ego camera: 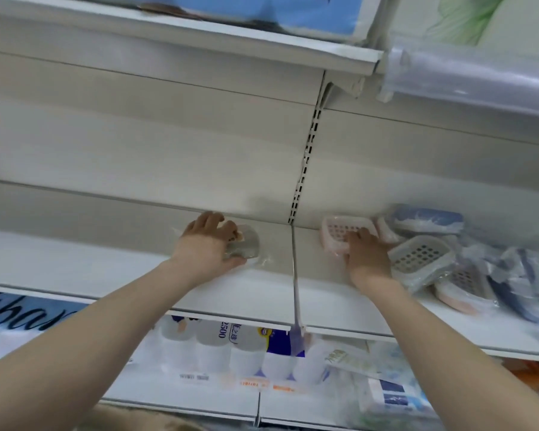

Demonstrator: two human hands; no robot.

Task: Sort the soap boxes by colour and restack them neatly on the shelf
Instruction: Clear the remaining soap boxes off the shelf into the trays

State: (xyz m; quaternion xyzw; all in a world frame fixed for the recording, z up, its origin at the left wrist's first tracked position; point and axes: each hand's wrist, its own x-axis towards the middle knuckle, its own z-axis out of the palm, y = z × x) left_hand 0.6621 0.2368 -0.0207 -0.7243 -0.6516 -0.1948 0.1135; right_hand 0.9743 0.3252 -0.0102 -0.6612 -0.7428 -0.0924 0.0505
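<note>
My left hand (207,247) grips a grey soap box (246,245) in clear wrap, which lies on the white shelf (75,262) left of the divider. My right hand (366,253) rests its fingers on a pink soap box (339,230) with a perforated tray, just right of the divider. Beside it lies a jumbled pile: a grey-white soap box (417,258), a blue one (428,219), another pink one (458,293) and dark blue ones (523,293), all in plastic wrap.
A metal divider rail (295,275) splits the shelf between my hands. The slotted upright (305,157) runs up the back wall. Below the shelf sit packs of tissue rolls (231,346). An upper shelf (262,38) with a clear price strip (479,82) hangs overhead.
</note>
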